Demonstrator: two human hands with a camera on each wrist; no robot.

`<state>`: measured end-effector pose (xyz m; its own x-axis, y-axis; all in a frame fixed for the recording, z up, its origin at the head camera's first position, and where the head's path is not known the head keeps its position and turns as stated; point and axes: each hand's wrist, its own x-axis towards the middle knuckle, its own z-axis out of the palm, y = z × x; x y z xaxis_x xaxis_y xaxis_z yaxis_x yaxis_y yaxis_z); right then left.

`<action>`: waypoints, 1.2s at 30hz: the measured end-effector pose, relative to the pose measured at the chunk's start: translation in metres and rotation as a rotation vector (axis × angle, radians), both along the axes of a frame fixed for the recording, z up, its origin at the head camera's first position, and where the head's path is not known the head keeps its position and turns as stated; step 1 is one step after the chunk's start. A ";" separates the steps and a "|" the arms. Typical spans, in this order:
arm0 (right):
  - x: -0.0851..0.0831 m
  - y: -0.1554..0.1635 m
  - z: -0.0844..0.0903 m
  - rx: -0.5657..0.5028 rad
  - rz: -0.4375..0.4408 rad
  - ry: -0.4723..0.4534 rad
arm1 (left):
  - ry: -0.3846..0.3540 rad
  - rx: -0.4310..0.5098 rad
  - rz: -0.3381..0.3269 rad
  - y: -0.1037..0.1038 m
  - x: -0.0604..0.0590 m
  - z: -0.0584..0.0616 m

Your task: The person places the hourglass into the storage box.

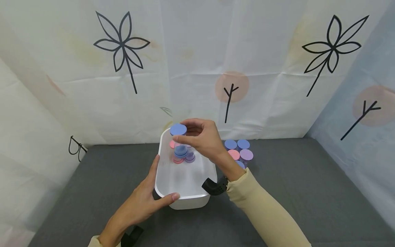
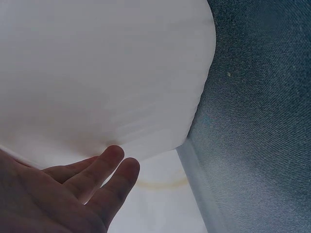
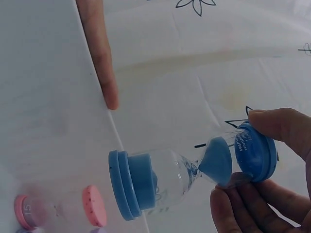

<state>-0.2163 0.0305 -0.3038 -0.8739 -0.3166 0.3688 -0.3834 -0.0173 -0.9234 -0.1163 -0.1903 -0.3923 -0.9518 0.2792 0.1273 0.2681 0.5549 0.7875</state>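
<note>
**A:** Why is your left hand (image 1: pixel 145 199) on the white tub (image 1: pixel 185 178) like that?

**B:** You're steadying it, I'd say — the thumb lies along the near rim and the fingers run up the left wall, all fairly straight, pressing rather than gripping. The left wrist view shows the fingertips (image 2: pixel 114 162) flat against the smooth white side.

**A:** And the right hand (image 1: pixel 202 139)?

**B:** It pinches the blue sand timer (image 3: pixel 189 170) by one end cap, thumb above and fingers below, and holds it over the far end of the tub. Held by the cap, the clear glass body stays free of your fingers. In the right wrist view it lies nearly level, blue sand gathered in the bulb by your fingers.

**A:** What is it made of?

**B:** Two round blue caps, matte like plastic, and a waisted clear body with small print I can't read. A pink timer (image 3: pixel 60 208) lies on the tub floor, with others beside it.

**A:** And outside the tub?

**B:** More timers (image 1: pixel 239 152) stand in a tight cluster just right of it on the grey cloth surface (image 1: pixel 293 178) — blue, pink and purple caps up. The tub itself is glossy, with rounded corners.
</note>
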 end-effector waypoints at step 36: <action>-0.028 -0.028 -0.029 0.416 0.029 -0.169 | -0.003 -0.034 0.002 -0.001 -0.002 0.001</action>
